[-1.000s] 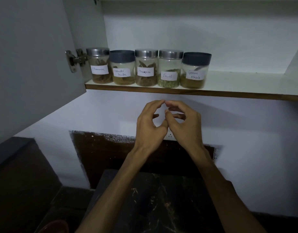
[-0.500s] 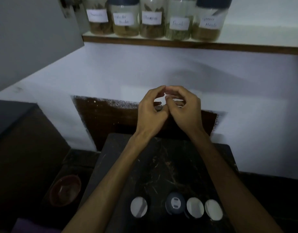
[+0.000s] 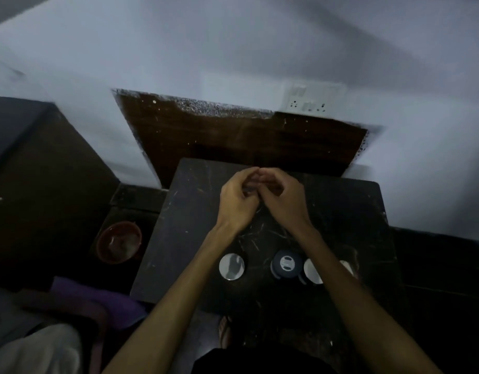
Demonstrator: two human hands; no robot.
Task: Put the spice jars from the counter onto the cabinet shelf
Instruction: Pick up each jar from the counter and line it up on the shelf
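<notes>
Head view, left hand (image 3: 237, 205) & right hand (image 3: 282, 201) curled, empty, jars (image 3: 287, 265) near counter (image 3: 179, 238) front edge

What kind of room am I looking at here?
Probably a dim home kitchen corner. Lidded jars, such as one with a round silver lid and one with a dark blue lid, stand on a dark stone counter, a white wall socket sits above, and a reddish-brown bowl rests lower left.

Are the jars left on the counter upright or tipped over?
Upright: the silver-lidded jar, dark-lidded jar and two light-lidded jars show only round lids from above, on the dark counter.
</notes>
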